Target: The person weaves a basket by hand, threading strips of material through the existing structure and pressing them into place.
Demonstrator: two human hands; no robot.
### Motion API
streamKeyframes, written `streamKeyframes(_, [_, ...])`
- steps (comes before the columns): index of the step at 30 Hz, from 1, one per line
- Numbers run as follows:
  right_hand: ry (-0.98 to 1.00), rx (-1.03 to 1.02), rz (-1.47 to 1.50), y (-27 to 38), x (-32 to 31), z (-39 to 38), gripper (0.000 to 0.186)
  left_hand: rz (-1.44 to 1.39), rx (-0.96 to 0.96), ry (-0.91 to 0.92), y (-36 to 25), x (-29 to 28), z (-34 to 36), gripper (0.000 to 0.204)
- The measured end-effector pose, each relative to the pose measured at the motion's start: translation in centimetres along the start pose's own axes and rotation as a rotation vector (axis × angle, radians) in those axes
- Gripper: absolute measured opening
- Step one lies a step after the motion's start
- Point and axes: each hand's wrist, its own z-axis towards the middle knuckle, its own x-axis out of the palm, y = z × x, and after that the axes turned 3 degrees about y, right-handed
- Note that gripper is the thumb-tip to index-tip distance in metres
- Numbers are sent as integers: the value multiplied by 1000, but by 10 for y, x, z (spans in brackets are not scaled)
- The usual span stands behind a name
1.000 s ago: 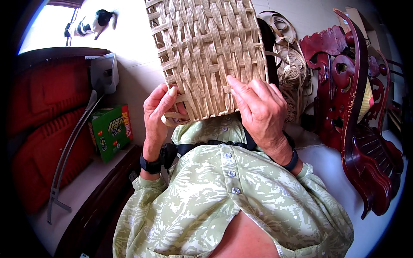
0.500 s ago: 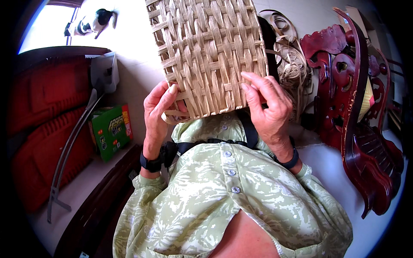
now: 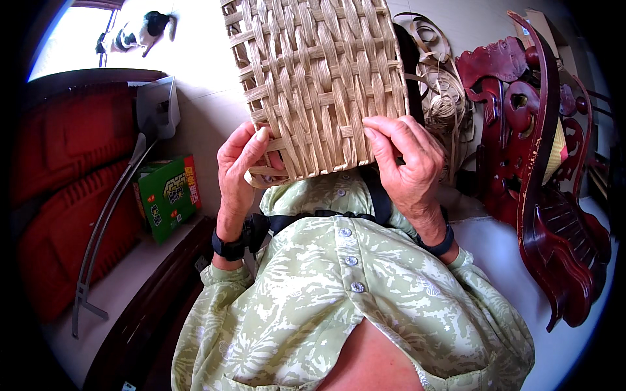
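A tan woven basket (image 3: 313,85), made of flat twisted strips, is in front of my body with its latticed face toward me. My left hand (image 3: 244,153) grips its lower left corner, thumb on the outside and some fingers showing through the gaps in the weave. A loop of strip curls out at that corner. At the lower right of the same face, my right hand (image 3: 407,153) has thumb and index fingertip drawn close together against the weave, in a pinch. What lies between those two fingertips is too small to make out.
Coiled tan strips (image 3: 443,98) lie beyond my right hand. Carved dark-red wooden furniture (image 3: 535,163) stands at the right. On the left are red slatted pieces (image 3: 78,202), a grey long-handled dustpan (image 3: 156,107) and a green box (image 3: 169,195). A black-and-white animal (image 3: 137,32) is far left.
My right index fingertip has come slightly down toward the thumb, and the hand has shifted a little left. The left hand and the basket look almost still.
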Motion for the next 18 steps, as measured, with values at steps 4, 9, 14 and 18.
streamKeyframes(4, [-10, -36, -23, -1, 1, -1, 11, -4, 4, -17, -2, 3, 0, 22])
streamKeyframes(9, [-16, -58, -38, -1, 2, -1, 11, -9, -3, 0, -1, 1, 0, 21])
streamKeyframes(14, [17, -108, -82, 5, 3, -2, 13, -1, -1, -8, 0, 0, 1, 21])
streamKeyframes(18, [36, -90, -102, 9, 7, -5, 14, -5, -4, -9, -1, 0, 1, 21])
